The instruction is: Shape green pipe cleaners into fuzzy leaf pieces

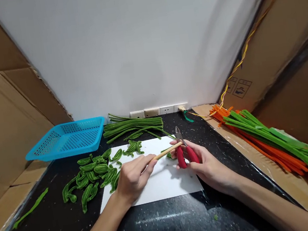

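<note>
My left hand (135, 174) is closed around a wooden stick (164, 153), which points up and to the right. The stick's far end lies across the pliers (188, 154) near their pivot; I cannot tell whether they touch. My right hand (204, 162) grips the pliers by their red handles, jaws pointing up. Beneath both hands is a white sheet (159, 190). Leaf shapes bent from green pipe cleaners (101, 168) lie in a loose pile to the left, some on the sheet's edge. A green piece (170, 155) is partly hidden behind the right fingers.
A blue perforated basket (69, 149) stands at the back left. Straight green pipe cleaners (132, 126) lie beyond the sheet. On cardboard at the right are bundles of green (279, 137) and orange pipe cleaners (275, 155). A yellow cable (244, 53) runs down to wall sockets (167, 109).
</note>
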A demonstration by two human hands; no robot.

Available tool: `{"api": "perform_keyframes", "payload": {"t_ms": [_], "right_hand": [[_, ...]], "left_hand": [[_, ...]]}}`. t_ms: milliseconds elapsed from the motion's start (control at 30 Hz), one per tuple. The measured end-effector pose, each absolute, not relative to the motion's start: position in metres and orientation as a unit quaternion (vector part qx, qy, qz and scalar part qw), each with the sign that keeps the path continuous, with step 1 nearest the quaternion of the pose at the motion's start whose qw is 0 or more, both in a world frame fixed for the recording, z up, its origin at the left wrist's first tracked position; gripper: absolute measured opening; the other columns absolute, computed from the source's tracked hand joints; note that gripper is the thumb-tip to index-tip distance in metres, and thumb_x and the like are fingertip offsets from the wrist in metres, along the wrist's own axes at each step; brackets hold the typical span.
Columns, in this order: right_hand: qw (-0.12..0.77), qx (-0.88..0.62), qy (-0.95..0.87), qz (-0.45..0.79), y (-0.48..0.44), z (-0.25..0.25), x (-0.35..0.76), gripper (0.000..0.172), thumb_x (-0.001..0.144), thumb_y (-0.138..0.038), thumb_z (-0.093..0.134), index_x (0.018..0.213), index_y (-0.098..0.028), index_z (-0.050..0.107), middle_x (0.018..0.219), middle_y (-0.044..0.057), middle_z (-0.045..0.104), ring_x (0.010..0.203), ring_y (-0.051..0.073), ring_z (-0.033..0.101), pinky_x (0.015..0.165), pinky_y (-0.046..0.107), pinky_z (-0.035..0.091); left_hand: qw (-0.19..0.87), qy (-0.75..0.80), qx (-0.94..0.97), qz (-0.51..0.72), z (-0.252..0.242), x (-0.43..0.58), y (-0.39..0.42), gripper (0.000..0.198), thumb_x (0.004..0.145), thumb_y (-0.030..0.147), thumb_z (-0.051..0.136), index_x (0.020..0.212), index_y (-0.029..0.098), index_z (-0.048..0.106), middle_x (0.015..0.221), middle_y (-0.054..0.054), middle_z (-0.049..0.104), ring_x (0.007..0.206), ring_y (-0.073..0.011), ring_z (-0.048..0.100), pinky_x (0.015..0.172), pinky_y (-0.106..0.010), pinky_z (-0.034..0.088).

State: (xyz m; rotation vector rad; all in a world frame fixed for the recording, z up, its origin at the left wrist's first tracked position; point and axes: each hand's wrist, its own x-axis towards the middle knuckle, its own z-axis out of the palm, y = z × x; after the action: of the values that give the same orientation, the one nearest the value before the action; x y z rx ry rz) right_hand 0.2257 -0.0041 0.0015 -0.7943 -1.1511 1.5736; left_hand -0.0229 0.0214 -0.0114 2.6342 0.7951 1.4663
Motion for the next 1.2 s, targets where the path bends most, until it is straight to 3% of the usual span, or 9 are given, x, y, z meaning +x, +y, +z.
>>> {"api": "perform_keyframes", "payload": {"t_ms": [233,433,600,700,800,933,1033,1133,1200], "right_hand": [[0.469,-0.379,-0.572,0.557,-0.010,0.005,0.226,0.055,0.078,-0.006,0.058,0.127,-0.030,0.049,0.113,0.005,0.059,0.104,0.025,0.062,0.054,0.027,0.063],[0.488,-0.430,-0.654,0.386,-0.010,0.005,0.229,0.056,0.076,0.001,0.053,0.125,-0.028,0.049,0.102,0.001,0.058,0.087,0.016,0.059,0.076,0.029,0.063],[0.516,-0.438,-0.648,0.348,-0.007,0.003,0.231,0.053,0.076,-0.001,0.052,0.122,-0.029,0.051,0.107,0.002,0.057,0.093,0.018,0.059,0.072,0.028,0.060],[0.498,-0.440,-0.668,0.335,-0.006,0.002,0.234,0.060,0.073,0.000,0.050,0.126,-0.028,0.052,0.109,0.002,0.057,0.094,0.019,0.060,0.079,0.031,0.058],[0.460,-0.449,-0.704,0.302,-0.007,0.002,0.234,0.065,0.067,0.003,0.047,0.124,-0.025,0.056,0.100,0.001,0.057,0.093,0.019,0.060,0.087,0.033,0.052],[0.443,-0.445,-0.723,0.287,-0.009,0.004,0.230,0.060,0.063,0.004,0.044,0.114,-0.023,0.060,0.089,-0.001,0.054,0.089,0.019,0.058,0.081,0.030,0.047],[0.460,-0.440,-0.720,0.277,-0.012,0.005,0.228,0.054,0.068,0.005,0.044,0.112,-0.023,0.059,0.094,0.000,0.054,0.089,0.018,0.057,0.080,0.029,0.047],[0.485,-0.433,-0.718,0.249,-0.013,0.005,0.230,0.047,0.079,0.002,0.047,0.117,-0.024,0.058,0.100,0.002,0.055,0.090,0.018,0.056,0.082,0.029,0.046],[0.485,-0.438,-0.714,0.252,-0.013,0.006,0.233,0.044,0.083,-0.001,0.049,0.120,-0.024,0.058,0.099,0.002,0.056,0.088,0.018,0.055,0.080,0.029,0.046]], "left_hand": [[-0.027,0.236,0.857,0.458,0.002,-0.019,0.015,0.014,0.099,0.009,0.063,0.110,0.008,0.072,0.081,-0.007,0.077,0.062,-0.0159,0.070,0.058,-0.027,0.052],[-0.053,0.239,0.847,0.472,0.005,-0.016,0.010,0.015,0.100,0.009,0.061,0.111,0.007,0.070,0.086,-0.009,0.080,0.065,-0.0173,0.075,0.059,-0.026,0.055],[-0.028,0.224,0.849,0.477,0.004,-0.014,0.008,0.015,0.102,0.011,0.058,0.114,0.009,0.068,0.089,-0.008,0.080,0.067,-0.0162,0.075,0.061,-0.026,0.055],[-0.027,0.219,0.853,0.473,0.006,-0.012,0.006,0.015,0.102,0.011,0.058,0.114,0.009,0.068,0.088,-0.007,0.080,0.065,-0.0156,0.074,0.058,-0.026,0.053],[-0.033,0.216,0.853,0.475,0.006,-0.010,0.006,0.017,0.102,0.011,0.058,0.116,0.008,0.067,0.087,-0.007,0.079,0.063,-0.0150,0.072,0.057,-0.026,0.051],[-0.035,0.225,0.851,0.474,0.004,-0.010,0.006,0.014,0.103,0.011,0.057,0.114,0.010,0.066,0.090,-0.007,0.079,0.065,-0.0146,0.071,0.060,-0.025,0.049],[0.054,0.292,0.834,0.466,0.001,-0.006,0.001,0.016,0.107,0.018,0.051,0.102,0.014,0.065,0.073,0.000,0.069,0.052,-0.0104,0.056,0.053,-0.024,0.040],[0.277,0.372,0.777,0.426,0.001,0.002,-0.007,0.033,0.110,0.035,0.043,0.088,0.017,0.059,0.060,0.006,0.045,0.048,-0.0090,0.039,0.049,-0.024,0.030],[0.414,0.383,0.724,0.398,0.003,0.007,-0.012,0.039,0.109,0.047,0.041,0.088,0.018,0.056,0.059,0.007,0.036,0.050,-0.0095,0.034,0.049,-0.024,0.027]]}}
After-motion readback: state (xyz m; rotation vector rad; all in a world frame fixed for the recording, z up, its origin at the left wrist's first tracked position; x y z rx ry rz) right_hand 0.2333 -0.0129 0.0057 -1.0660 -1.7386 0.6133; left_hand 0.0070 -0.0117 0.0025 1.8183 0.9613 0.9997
